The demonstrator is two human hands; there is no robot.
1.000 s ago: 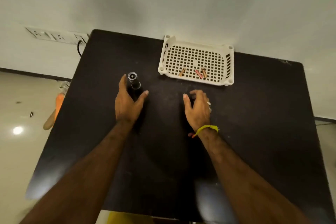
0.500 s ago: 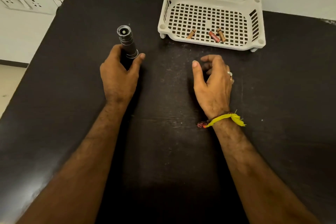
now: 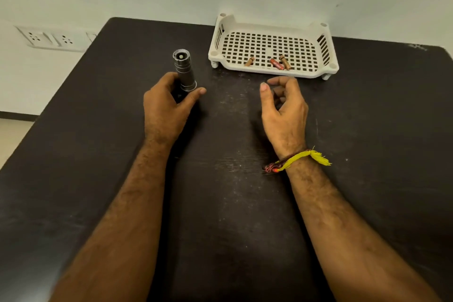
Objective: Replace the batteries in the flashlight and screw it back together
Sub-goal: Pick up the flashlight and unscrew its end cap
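In the left hand (image 3: 164, 108), the flashlight (image 3: 184, 71), upright.

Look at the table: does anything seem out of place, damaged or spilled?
Nothing stands out. The flashlight stands upright in the left hand, three batteries lie loose in the white basket, and the right hand holds nothing. The table is only scuffed.

Flashlight (image 3: 184, 70): ribbed metal with a dull sheen, standing between your left fingers.
Tray (image 3: 324, 70): smooth white perforated plastic, beyond your right fingertips.
Table (image 3: 367, 142): dark, matt, scuffed under your fingers.
Wristband (image 3: 297, 158): frayed yellow thread.
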